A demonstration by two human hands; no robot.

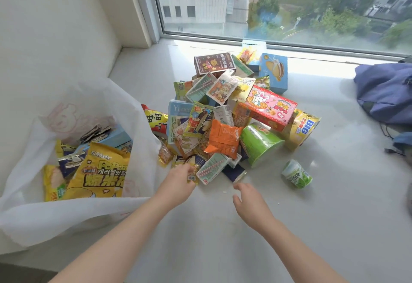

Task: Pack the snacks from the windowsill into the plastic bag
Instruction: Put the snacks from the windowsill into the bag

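Note:
A heap of snacks (231, 113) lies on the white windowsill (312, 227), with boxes, packets, a green cup (260, 144) and a small green tub (297, 176). On the left stands the white plastic bag (29, 211), its mouth wide, with a yellow popcorn bag (100, 173) and other packets inside. My left hand (180, 182) is at the heap's near edge and pinches a small yellow packet (192, 176). My right hand (249, 202) hovers with relaxed fingers just below a dark blue packet (235, 172) and holds nothing.
A blue garment (385, 90) is bunched at the right end of the sill. The window glass (289, 3) runs along the back and a white wall (55, 26) closes the left side. Bare sill lies in front of the heap.

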